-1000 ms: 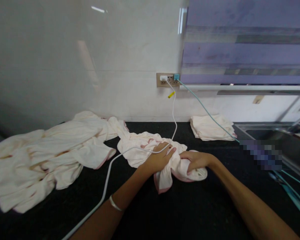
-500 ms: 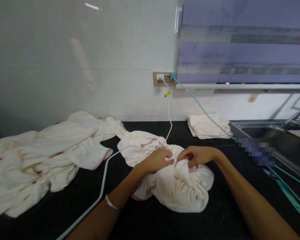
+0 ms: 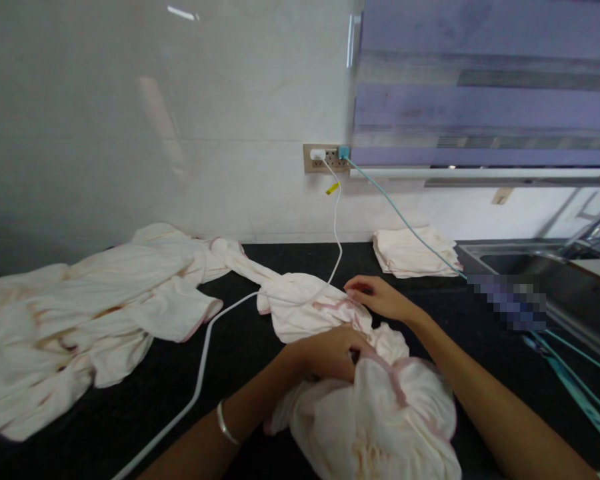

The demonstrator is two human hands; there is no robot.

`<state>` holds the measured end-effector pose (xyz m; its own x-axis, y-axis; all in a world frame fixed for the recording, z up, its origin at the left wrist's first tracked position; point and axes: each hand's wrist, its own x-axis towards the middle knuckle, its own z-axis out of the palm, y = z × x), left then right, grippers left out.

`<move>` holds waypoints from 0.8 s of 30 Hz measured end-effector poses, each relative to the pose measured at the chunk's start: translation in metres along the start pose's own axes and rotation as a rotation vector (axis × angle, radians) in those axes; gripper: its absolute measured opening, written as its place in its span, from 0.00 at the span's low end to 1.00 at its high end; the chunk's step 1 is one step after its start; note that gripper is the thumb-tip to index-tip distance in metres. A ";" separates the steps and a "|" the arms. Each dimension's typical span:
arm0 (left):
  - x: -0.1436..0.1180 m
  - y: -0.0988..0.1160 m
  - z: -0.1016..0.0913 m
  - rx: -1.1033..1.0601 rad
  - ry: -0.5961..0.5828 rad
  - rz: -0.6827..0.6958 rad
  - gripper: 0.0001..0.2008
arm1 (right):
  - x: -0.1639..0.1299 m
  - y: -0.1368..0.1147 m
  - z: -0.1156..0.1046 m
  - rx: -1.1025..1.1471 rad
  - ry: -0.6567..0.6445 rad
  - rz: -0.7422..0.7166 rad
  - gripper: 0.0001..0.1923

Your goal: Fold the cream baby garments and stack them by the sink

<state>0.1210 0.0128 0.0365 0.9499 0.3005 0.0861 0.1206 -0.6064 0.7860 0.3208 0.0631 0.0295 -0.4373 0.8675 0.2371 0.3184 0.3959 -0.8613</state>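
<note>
Cream cloth (image 3: pixel 380 407) bunched on black bench (image 3: pixel 240 347) | L hand (image 3: pixel 330 352) fisted on cloth | R hand (image 3: pixel 375 297) flat, fingers out, resting on cloth, no grip

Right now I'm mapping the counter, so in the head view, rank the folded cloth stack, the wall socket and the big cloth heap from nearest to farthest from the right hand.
Measured from the right hand:
1. Folded cloth stack, just behind it and to its right, by the sink.
2. Wall socket, up on the wall behind it.
3. Big cloth heap, far across the counter on the left.

Kitchen: black counter (image 3: pixel 130 413), sink (image 3: pixel 555 267)
</note>
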 end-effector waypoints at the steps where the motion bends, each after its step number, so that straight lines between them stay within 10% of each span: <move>1: 0.002 0.004 0.004 -0.076 -0.032 0.022 0.06 | 0.002 0.009 0.006 -0.105 0.014 -0.047 0.18; 5: 0.006 0.012 0.011 -0.165 0.055 0.049 0.09 | 0.005 0.029 0.019 -0.294 -0.036 -0.191 0.17; 14: -0.011 -0.014 -0.023 0.571 0.494 -0.123 0.11 | 0.002 0.017 0.017 -0.408 -0.067 -0.159 0.07; 24: -0.042 -0.071 -0.055 0.661 0.706 -0.358 0.17 | 0.003 0.029 -0.019 -0.714 0.520 0.114 0.13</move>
<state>0.0567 0.0841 0.0109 0.4669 0.7775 0.4212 0.7000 -0.6161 0.3611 0.3441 0.0830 0.0137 0.0108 0.8710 0.4912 0.8610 0.2417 -0.4475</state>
